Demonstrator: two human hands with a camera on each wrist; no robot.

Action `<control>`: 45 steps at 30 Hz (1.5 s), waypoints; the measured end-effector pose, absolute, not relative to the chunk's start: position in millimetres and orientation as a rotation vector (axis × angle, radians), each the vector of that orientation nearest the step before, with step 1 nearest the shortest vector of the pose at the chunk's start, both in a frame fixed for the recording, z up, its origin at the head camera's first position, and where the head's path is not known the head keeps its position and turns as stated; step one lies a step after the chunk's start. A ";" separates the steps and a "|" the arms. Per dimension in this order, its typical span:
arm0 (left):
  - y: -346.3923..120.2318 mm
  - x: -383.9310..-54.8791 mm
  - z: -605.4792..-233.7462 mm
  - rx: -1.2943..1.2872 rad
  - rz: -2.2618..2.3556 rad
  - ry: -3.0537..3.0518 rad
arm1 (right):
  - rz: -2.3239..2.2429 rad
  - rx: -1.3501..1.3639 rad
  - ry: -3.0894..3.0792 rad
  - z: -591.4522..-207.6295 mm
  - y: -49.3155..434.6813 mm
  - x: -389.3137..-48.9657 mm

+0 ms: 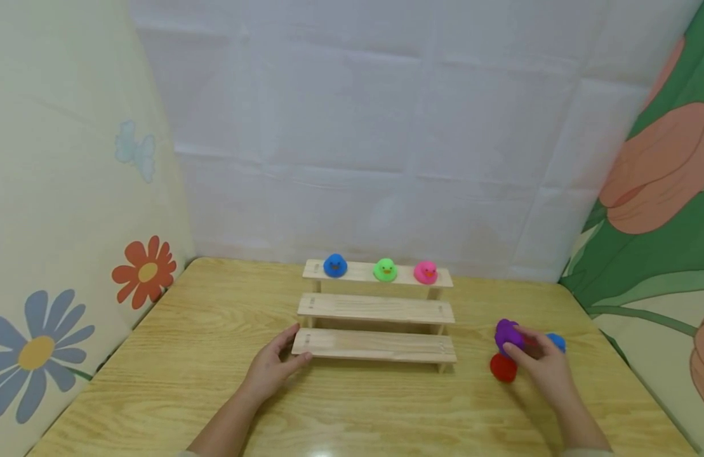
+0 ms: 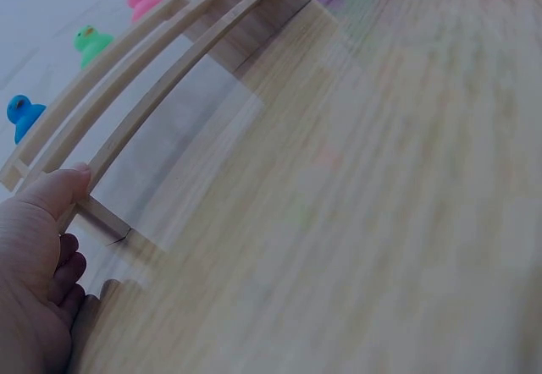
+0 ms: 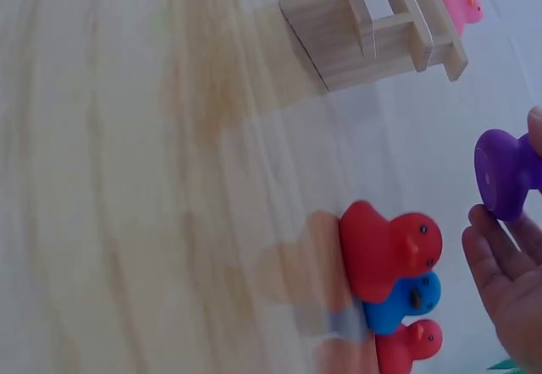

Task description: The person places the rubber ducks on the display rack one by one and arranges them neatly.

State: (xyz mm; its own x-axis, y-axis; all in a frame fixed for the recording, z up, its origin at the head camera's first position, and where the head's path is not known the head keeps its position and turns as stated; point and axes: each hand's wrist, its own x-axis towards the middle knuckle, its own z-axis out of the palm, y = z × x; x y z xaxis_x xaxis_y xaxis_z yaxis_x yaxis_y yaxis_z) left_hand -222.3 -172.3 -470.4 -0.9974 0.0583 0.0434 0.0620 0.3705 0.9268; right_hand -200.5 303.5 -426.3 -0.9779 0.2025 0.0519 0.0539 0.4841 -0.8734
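A three-tier wooden stand (image 1: 377,308) sits on the table. My left hand (image 1: 270,369) grips the left end of its lowest step, with the thumb (image 2: 63,189) at the front corner. Between thumb and fingers my right hand (image 1: 544,367) pinches a purple rubber duck (image 1: 506,335), raised over the table to the right of the stand. Beneath it is a red duck (image 3: 373,251), with a blue duck (image 3: 405,300) and a second red duck (image 3: 410,346) close by. My right fingers partly cover these ducks in the head view.
On the top step stand a blue duck (image 1: 335,266), a green duck (image 1: 385,270) and a pink duck (image 1: 426,273), left to right. A white cloth (image 1: 363,127) hangs behind the table (image 1: 340,412). Flower-printed cloths border the left and right sides.
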 end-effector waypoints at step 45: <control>-172.7 -223.3 -474.7 -0.133 -1.742 -2.595 | 1.705 0.091 -2.445 -403.3 193.6 -250.6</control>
